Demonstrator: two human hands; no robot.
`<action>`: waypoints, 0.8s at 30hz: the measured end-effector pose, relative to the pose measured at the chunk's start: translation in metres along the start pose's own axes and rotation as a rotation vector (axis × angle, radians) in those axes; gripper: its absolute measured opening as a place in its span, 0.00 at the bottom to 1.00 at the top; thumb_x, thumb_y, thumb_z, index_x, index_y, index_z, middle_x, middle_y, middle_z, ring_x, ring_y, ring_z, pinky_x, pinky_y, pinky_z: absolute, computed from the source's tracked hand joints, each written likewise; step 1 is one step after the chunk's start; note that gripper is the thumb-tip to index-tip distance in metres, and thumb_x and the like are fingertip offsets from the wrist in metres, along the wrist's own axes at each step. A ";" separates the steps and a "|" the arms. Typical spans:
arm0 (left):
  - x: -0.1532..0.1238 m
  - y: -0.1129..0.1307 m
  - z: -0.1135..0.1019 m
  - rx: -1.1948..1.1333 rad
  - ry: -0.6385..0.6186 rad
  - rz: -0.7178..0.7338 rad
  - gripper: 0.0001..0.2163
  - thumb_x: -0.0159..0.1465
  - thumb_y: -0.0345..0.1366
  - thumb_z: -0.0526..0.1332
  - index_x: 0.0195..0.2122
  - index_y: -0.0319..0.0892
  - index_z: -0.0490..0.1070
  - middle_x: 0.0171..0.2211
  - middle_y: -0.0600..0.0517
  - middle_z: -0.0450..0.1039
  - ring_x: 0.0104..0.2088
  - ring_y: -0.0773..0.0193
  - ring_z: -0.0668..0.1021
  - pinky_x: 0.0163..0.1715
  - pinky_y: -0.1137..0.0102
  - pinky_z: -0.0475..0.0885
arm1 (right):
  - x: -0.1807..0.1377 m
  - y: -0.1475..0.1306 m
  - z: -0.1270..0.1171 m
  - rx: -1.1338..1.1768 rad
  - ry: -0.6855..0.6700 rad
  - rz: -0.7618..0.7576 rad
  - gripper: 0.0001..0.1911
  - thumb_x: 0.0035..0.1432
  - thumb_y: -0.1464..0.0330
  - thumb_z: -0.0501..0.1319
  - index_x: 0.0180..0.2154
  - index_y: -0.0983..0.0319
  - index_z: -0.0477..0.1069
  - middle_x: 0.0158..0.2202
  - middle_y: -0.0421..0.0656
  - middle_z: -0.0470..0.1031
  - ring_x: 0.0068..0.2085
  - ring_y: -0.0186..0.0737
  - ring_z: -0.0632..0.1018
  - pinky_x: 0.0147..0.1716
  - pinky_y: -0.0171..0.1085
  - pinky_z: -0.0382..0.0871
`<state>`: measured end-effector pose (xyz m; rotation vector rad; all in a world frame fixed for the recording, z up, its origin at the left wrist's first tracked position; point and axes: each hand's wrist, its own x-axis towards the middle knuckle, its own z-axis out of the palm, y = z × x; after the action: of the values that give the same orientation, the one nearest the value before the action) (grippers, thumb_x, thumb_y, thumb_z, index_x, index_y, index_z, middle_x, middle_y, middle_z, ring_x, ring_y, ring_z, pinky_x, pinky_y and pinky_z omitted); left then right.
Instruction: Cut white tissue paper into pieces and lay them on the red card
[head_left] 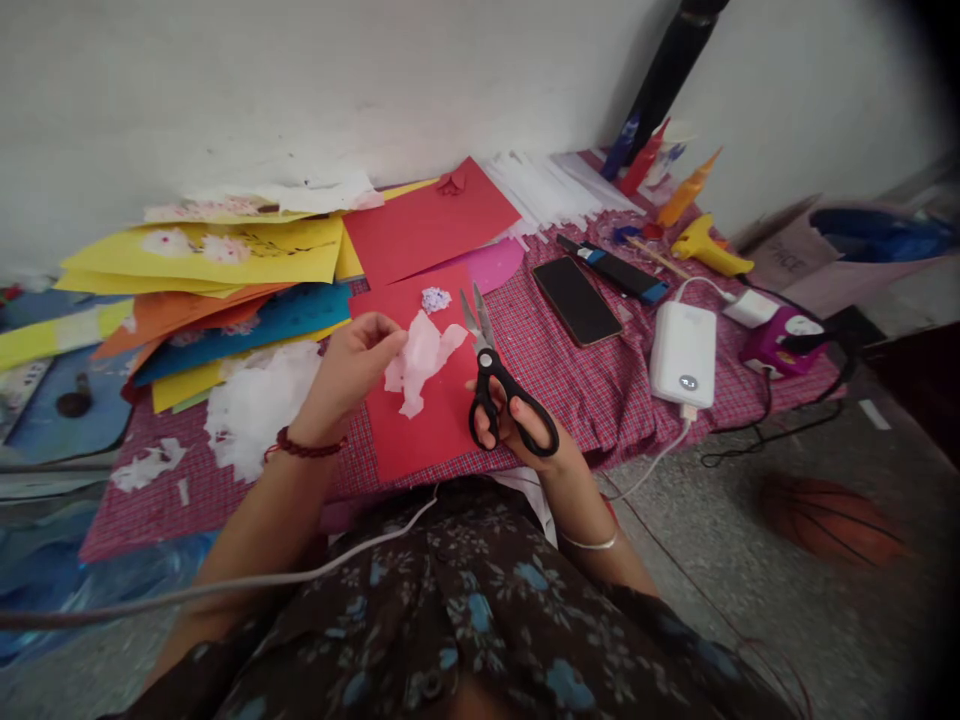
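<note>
Between thumb and fingertips, my left hand [360,365] pinches a crumpled piece of pale pink tissue paper [421,360]. My right hand [517,425] has its fingers through the black handles of a pair of scissors [491,365]. The scissors point away from me, blades slightly apart, just right of the tissue. Under both lies a red paper sheet [420,450]. Beyond the tissue, a small clump of white and purple bits [435,299] rests on that sheet.
Left stand stacked coloured papers [285,250] and white tissue [262,400]. To the right are a phone [577,300], a white power bank [683,352] with cables, a yellow glue gun [709,245] and a purple power strip [784,340]. White paper strips [547,190] lie near the wall.
</note>
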<state>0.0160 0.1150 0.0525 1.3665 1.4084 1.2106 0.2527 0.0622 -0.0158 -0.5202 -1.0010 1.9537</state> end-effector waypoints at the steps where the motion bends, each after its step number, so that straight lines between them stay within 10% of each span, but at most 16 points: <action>1: -0.001 0.005 -0.002 -0.062 0.029 0.020 0.06 0.55 0.35 0.68 0.27 0.42 0.72 0.24 0.56 0.70 0.25 0.69 0.69 0.27 0.73 0.64 | 0.000 0.000 0.000 -0.010 0.000 0.000 0.30 0.59 0.46 0.62 0.50 0.62 0.72 0.30 0.40 0.70 0.26 0.34 0.71 0.26 0.35 0.60; 9: 0.005 0.020 -0.011 0.190 0.082 0.302 0.04 0.55 0.32 0.68 0.26 0.42 0.73 0.34 0.50 0.78 0.38 0.61 0.77 0.44 0.65 0.67 | 0.000 0.001 0.001 0.004 -0.016 0.004 0.27 0.60 0.48 0.62 0.50 0.62 0.71 0.32 0.41 0.71 0.27 0.34 0.72 0.26 0.34 0.60; 12: 0.010 0.023 -0.015 -0.042 0.209 0.302 0.04 0.57 0.32 0.68 0.28 0.41 0.73 0.35 0.52 0.78 0.39 0.64 0.77 0.45 0.65 0.67 | 0.000 0.002 0.001 -0.011 -0.001 0.008 0.28 0.60 0.48 0.62 0.50 0.63 0.71 0.31 0.41 0.71 0.27 0.34 0.72 0.26 0.35 0.60; 24: -0.015 0.043 -0.028 -0.526 0.288 -0.040 0.09 0.62 0.33 0.64 0.30 0.44 0.63 0.16 0.62 0.60 0.14 0.74 0.61 0.18 0.75 0.55 | 0.000 0.003 0.002 -0.240 0.016 0.050 0.38 0.58 0.41 0.58 0.58 0.61 0.65 0.33 0.43 0.69 0.28 0.39 0.70 0.28 0.39 0.61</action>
<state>-0.0003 0.0957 0.0996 0.8213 1.1755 1.6547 0.2498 0.0598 -0.0174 -0.6988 -1.2309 1.8798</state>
